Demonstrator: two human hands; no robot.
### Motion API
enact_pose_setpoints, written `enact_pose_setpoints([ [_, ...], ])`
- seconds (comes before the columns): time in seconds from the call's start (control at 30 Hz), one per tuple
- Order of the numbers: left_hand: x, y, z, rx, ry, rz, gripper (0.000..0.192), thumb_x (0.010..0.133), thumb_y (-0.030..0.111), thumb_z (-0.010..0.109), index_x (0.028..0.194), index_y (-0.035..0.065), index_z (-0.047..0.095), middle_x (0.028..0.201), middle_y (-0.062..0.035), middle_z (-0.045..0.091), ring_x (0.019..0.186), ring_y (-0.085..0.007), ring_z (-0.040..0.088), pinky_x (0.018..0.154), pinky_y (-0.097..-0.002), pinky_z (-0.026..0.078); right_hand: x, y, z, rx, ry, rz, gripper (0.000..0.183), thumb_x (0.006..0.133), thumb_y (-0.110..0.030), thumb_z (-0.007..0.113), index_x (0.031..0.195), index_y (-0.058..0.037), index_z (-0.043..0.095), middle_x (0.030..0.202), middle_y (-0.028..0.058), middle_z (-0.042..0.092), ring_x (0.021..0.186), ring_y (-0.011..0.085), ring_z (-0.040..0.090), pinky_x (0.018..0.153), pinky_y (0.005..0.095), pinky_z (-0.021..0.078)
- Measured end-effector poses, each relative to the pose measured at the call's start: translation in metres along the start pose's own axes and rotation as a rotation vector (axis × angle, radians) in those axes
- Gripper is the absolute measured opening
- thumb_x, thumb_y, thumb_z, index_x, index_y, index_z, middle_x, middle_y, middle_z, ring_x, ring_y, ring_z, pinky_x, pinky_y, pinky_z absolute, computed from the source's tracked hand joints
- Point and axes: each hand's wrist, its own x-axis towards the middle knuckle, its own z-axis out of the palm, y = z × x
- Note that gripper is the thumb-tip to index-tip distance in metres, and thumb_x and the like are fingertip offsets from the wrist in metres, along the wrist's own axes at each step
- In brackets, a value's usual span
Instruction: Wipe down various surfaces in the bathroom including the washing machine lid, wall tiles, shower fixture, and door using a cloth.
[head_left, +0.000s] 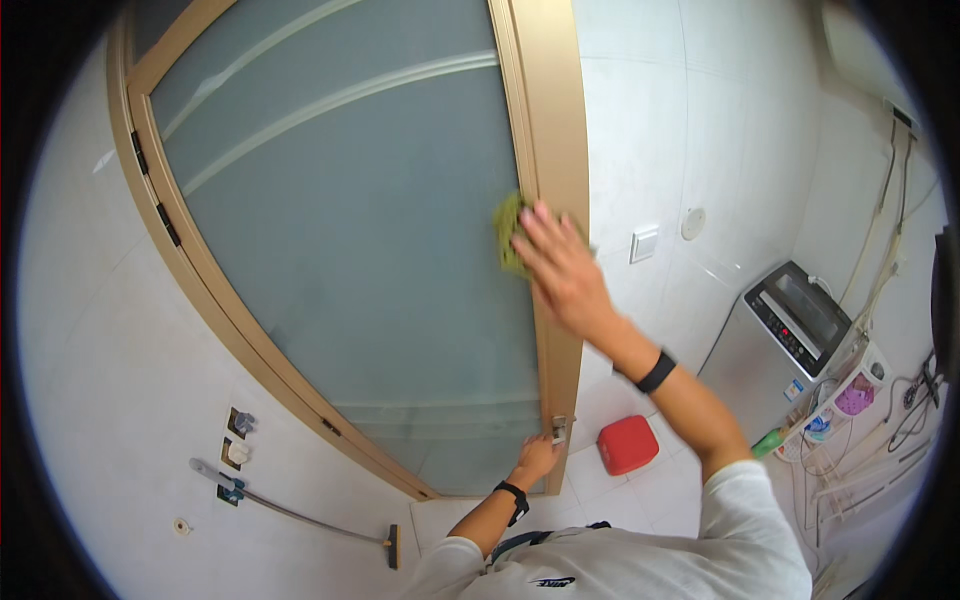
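Observation:
A framed door with a frosted glass panel fills the middle of the head view. My right hand lies flat on a green cloth. The cloth is pressed where the glass meets the frame's right upright; part of it is hidden under my fingers, and the hand is slightly blurred. Lower down, my left hand grips the door handle beside its metal plate. The handle itself is mostly covered by that hand.
A red stool stands on the tiled floor right of the door. Farther right are a top-loading washing machine and a storage rack. A long-handled brush leans by wall valves at lower left. A light switch is on the wall.

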Motion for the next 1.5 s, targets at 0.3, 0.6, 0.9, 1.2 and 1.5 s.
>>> enact_pose_setpoints([
  [0.3, 0.049, -0.024, 0.004, 0.036, 0.047, 0.055, 0.052, 0.120, 0.045, 0.053, 0.133, -0.0007, 0.073, 0.125, -0.0239, 0.080, 0.123, -0.0444, 0.074, 0.108, -0.0564, 0.055, 0.139, 0.081, 0.008, -0.172, 0.032, -0.124, 0.067, 0.117, -0.049, 0.061, 0.161, 0.0008, 0.059, 0.184, 0.0243, 0.039, 0.173, 0.0441, 0.031, 0.139, 0.0594, 0.0290],
  [0.6, 0.074, -0.066, 0.000, 0.005, 0.091, 0.018, 0.045, 0.118, 0.040, 0.057, 0.130, -0.0004, 0.072, 0.126, -0.0244, 0.079, 0.120, -0.0432, 0.074, 0.100, -0.0567, 0.058, 0.235, 0.091, 0.038, -0.137, 0.216, -0.291, 0.062, 0.113, -0.041, 0.068, 0.160, -0.0022, 0.061, 0.177, 0.0220, 0.048, 0.165, 0.0427, 0.042, 0.138, 0.0559, 0.0333],
  [0.9, 0.055, -0.044, 0.003, 0.008, 0.117, -0.059, 0.043, 0.115, 0.039, 0.061, 0.140, 0.0064, 0.071, 0.124, -0.0209, 0.080, 0.134, -0.0365, 0.070, 0.115, -0.0553, 0.049, 0.117, 0.089, 0.043, -0.116, -0.215, -0.333, 0.069, 0.108, -0.059, 0.070, 0.153, -0.0073, 0.071, 0.180, 0.0170, 0.047, 0.173, 0.0368, 0.033, 0.142, 0.0626, 0.0196],
  [1.2, 0.045, -0.030, 0.016, -0.036, 0.128, -0.044, 0.042, 0.113, 0.039, 0.063, 0.134, 0.0022, 0.070, 0.124, -0.0207, 0.079, 0.127, -0.0393, 0.071, 0.110, -0.0554, 0.050, 0.297, 0.132, -0.002, -0.478, 0.282, -0.298, 0.079, 0.123, -0.058, 0.036, 0.171, 0.0043, 0.044, 0.182, 0.0317, 0.034, 0.172, 0.0456, 0.026, 0.141, 0.0601, 0.0218],
  [1.5, 0.035, -0.009, -0.003, -0.042, 0.082, -0.068, 0.042, 0.116, 0.040, 0.059, 0.127, 0.0010, 0.071, 0.127, -0.0216, 0.076, 0.125, -0.0422, 0.070, 0.110, -0.0566, 0.050, -0.033, 0.053, 0.066, -0.098, -0.460, -0.531, 0.063, 0.115, -0.054, 0.057, 0.159, -0.0109, 0.068, 0.184, 0.0107, 0.044, 0.175, 0.0270, 0.030, 0.146, 0.0549, 0.0113],
])
